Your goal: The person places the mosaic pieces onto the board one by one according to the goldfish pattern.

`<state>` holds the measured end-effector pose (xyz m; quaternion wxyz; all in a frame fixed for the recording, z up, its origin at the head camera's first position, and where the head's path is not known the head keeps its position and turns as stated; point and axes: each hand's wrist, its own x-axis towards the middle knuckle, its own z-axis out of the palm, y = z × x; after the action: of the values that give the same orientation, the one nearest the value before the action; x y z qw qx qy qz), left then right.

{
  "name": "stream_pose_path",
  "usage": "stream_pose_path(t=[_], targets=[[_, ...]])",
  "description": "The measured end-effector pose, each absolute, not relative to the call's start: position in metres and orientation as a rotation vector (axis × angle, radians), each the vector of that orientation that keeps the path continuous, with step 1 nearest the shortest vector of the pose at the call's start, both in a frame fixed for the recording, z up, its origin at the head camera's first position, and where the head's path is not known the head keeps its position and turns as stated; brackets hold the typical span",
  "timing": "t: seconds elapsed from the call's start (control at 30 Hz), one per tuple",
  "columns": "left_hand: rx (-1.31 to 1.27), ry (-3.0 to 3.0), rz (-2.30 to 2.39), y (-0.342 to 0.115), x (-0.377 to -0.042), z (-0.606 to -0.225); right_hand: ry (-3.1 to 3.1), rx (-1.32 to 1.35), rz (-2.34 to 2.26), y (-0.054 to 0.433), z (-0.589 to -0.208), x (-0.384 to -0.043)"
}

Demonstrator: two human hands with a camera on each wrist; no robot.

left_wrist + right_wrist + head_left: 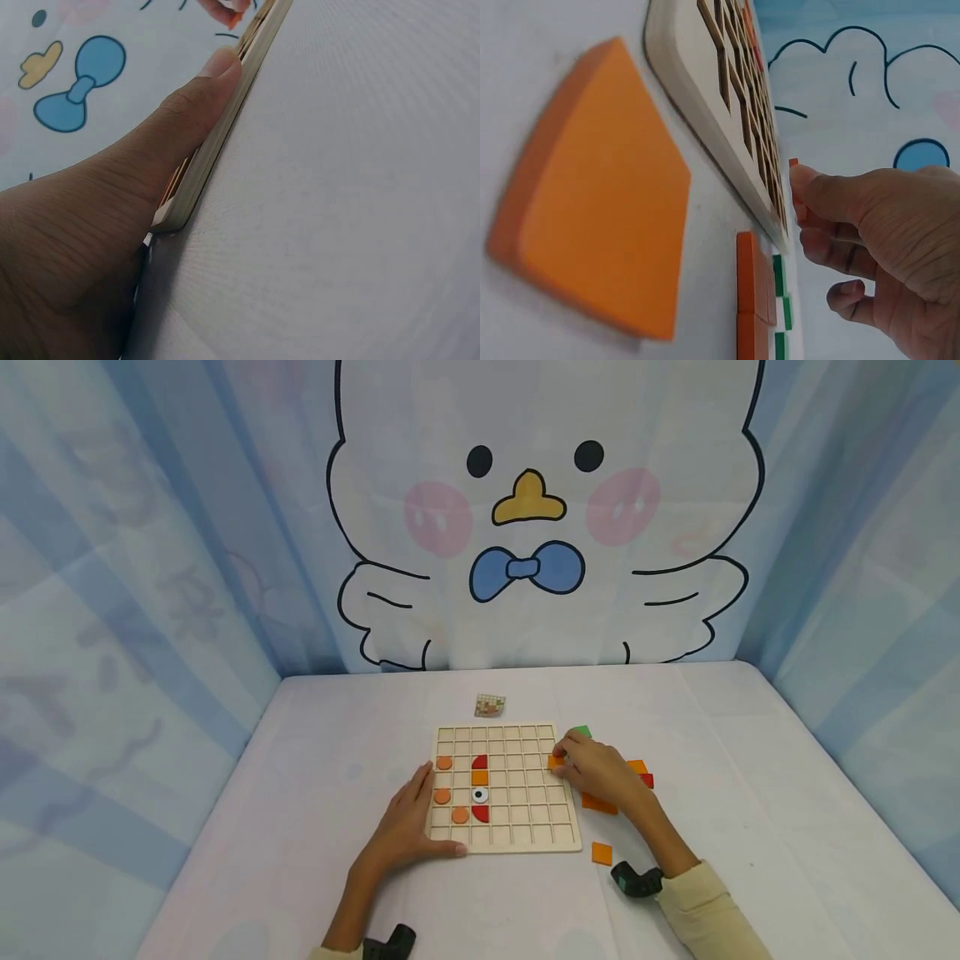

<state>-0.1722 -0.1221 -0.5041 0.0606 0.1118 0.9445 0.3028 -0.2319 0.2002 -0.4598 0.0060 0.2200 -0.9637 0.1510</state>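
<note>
A wooden grid board [528, 837] lies flat on the table. On its left half sit several orange discs [460, 815], two red quarter-round tiles [481, 815], an orange square tile [480, 778] and a white eye tile [484, 800]. My left hand [402, 823] rests against the board's near left corner, fingers along the left edge and a straight thumb [180, 112] on the near edge. Over the right edge of the board, my right hand [603, 770] pinches a small orange tile [554, 762] between thumb and fingers. Its exact shape is mostly hidden by the fingertips.
Right of the board lie loose orange tiles [600, 803], a red tile [648, 781] and a green tile [583, 731], partly behind my right hand. A single orange tile [602, 853] lies nearer me. A small patterned card [490, 705] lies beyond the board.
</note>
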Motion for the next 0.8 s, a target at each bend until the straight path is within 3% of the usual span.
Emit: stream_pose_path(t=[0.8], targets=[[0.334, 2.870, 0.890, -0.123, -0.172, -0.506, -2.968, 0.959, 0.495, 0.128, -0.463, -0.234]])
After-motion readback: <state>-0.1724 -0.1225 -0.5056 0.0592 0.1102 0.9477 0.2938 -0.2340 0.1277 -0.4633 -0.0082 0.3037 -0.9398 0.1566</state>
